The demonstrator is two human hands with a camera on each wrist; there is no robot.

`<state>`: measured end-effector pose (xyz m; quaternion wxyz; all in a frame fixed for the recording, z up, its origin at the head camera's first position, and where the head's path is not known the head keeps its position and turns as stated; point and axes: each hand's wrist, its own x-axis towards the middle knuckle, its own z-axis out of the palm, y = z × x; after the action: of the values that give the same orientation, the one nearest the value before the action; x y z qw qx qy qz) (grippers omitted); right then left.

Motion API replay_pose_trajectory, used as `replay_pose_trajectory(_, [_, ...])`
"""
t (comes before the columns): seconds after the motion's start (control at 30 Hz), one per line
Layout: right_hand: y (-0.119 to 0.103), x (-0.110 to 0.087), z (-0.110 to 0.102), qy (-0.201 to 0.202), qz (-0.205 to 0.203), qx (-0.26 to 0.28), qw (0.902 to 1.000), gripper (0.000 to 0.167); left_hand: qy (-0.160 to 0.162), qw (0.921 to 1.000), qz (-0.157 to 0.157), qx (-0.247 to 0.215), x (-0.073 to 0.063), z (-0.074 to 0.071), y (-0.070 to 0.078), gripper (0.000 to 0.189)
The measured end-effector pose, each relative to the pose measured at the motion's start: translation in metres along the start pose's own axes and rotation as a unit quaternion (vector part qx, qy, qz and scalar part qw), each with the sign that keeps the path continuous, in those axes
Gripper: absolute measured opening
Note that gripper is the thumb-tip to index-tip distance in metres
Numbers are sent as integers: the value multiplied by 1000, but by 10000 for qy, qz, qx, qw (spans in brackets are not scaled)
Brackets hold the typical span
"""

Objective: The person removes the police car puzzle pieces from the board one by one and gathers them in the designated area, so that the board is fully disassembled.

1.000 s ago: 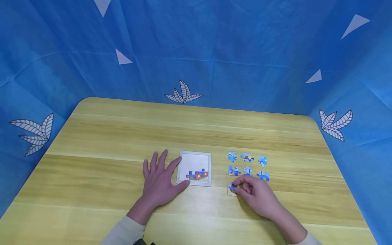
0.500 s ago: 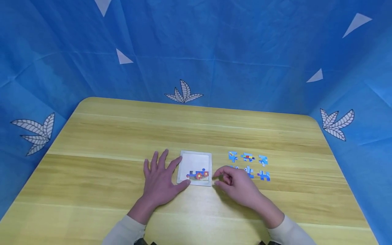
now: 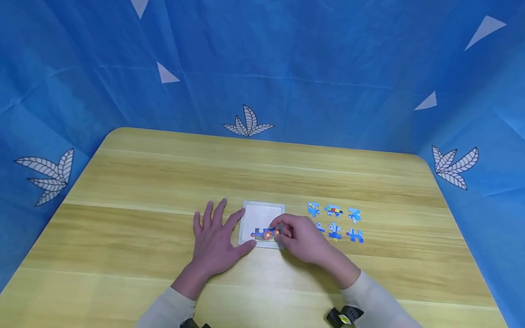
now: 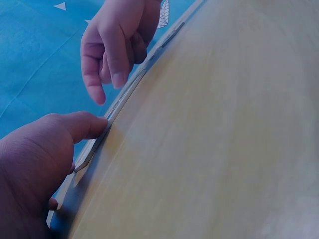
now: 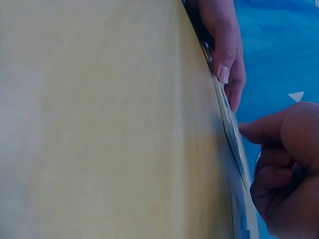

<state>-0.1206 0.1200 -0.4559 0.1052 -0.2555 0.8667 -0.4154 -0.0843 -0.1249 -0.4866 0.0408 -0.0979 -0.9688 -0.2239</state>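
My left hand point(image 3: 215, 243) lies spread at the left of a pale square puzzle tray point(image 3: 254, 202), with its thumb and forefinger touching the rim. Along the tray's bottom sit joined jigsaw pieces point(image 3: 266, 234), blue with red-orange wheels. Over the tray's lower right comes my right hand point(image 3: 305, 239), thumb and forefinger in a pinch, the other fingers curled. It holds a jigsaw piece that is almost wholly hidden by the fingers. In the left wrist view, the right hand point(image 4: 117, 45) is just above the tray edge, close to the left thumb point(image 4: 89, 125).
To the right of the tray lie several loose blue jigsaw pieces, including an upper-row piece point(image 3: 354, 214) and a lower-row piece point(image 3: 355, 235). A wooden table point(image 3: 164, 177) bears everything, and a blue curtain point(image 3: 328, 54) hangs around it.
My right hand has gone from a loose piece in the lowest row, leftward to the tray, and now reaches over its right side. My left hand has stayed at the tray's left rim.
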Motion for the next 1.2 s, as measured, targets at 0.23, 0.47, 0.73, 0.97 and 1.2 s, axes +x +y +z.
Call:
replay_pose_trajectory(0.23, [2, 9, 3, -293, 61, 39, 9995, 19, 10, 10000, 13, 2, 0, 0, 0, 78])
replay_pose_trajectory(0.47, [2, 11, 3, -583, 168, 145, 9981, 13, -118, 9999, -71, 55, 1, -1, 0, 79])
replay_pose_trajectory(0.73, [5, 11, 3, -603, 224, 341, 9973, 22, -177, 9998, -67, 50, 0, -1, 0, 79])
replay_pose_trajectory(0.97, [5, 9, 1, -634, 199, 622, 9959, 28, -188, 9998, -69, 50, 0, -1, 0, 79])
replay_pose_trajectory(1.2, [5, 10, 2, -518, 282, 669, 9960, 24, -192, 9998, -68, 42, 1, -1, 0, 79])
